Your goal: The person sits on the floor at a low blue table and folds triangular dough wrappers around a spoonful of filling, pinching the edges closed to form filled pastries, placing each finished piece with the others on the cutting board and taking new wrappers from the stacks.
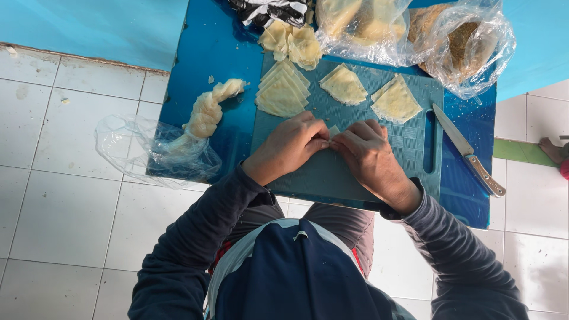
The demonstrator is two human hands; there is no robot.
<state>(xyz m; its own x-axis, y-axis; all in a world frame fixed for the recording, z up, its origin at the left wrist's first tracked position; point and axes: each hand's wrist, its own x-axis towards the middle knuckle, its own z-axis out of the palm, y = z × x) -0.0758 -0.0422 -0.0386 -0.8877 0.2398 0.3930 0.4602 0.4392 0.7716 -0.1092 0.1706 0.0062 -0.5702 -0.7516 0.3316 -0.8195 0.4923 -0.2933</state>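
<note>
Dark-sleeved arms are reaching over teal plastic cutting board (332, 172); left hand (290, 145) & right hand (367, 157) are pinching small pale dough square (333, 130) w/ closed fingertips, mid-board. Thin sheet could be tearing if pulled unevenly.

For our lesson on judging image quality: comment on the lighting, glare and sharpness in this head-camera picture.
Head view: soft, even daylight with only faint shadows; glare on the glossy blue tabletop and the crinkled clear plastic bags; both hands, left hand and right hand, and the teal plastic cutting board look sharp.
</note>
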